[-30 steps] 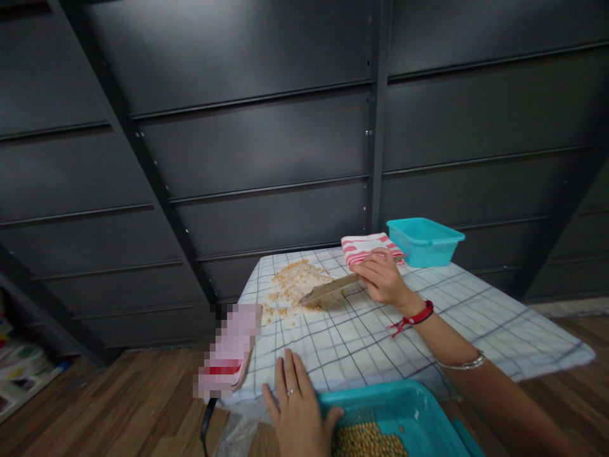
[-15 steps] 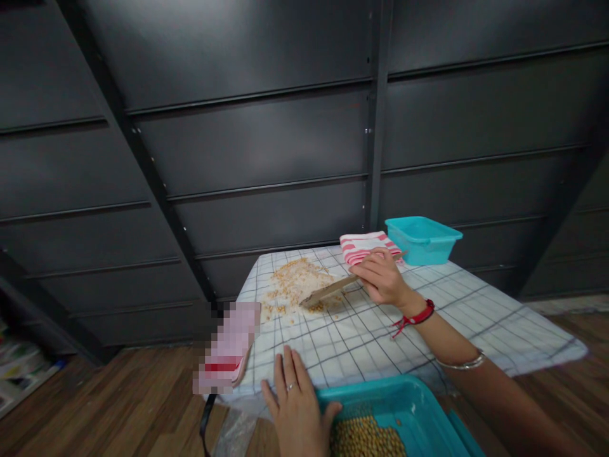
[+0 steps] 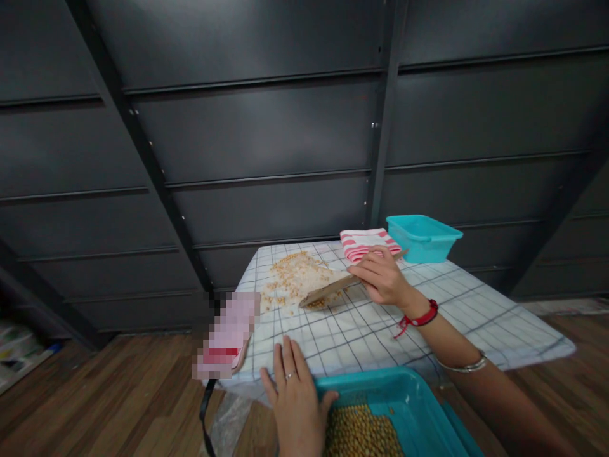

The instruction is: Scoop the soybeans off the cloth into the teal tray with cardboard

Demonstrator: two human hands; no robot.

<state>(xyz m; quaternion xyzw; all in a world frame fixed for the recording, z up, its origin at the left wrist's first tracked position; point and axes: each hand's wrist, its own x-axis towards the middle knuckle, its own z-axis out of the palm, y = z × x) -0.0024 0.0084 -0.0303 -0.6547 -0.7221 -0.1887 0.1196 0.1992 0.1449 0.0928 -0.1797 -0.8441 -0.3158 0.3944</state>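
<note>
My right hand point(image 3: 380, 276) is closed around a flat wooden spatula point(image 3: 333, 291), its blade tilted and lowered to the tablecloth. The blade's tip meets the near right side of a spread of yellowish beans and pale grains point(image 3: 299, 276); a few beans show under its edge. My left hand point(image 3: 297, 397) lies with fingers stretched at the table's near edge, its thumb at the rim of a teal basin point(image 3: 413, 406). Inside that basin is a heap of yellow-brown soybeans point(image 3: 364, 431), partly hidden by my left hand.
A checked white cloth point(image 3: 371, 336) covers the table. At the back right are a folded red-and-white striped towel point(image 3: 368, 242) and a turquoise tub point(image 3: 423, 238). A pink phone-like object point(image 3: 233, 333), blurred, lies at the left edge with a black strap. Dark panels stand behind.
The view has shifted slightly. The spatula's blade has turned, showing more of its flat face, and sits at nearly the same spot by the spread. My left hand stays in place.
</note>
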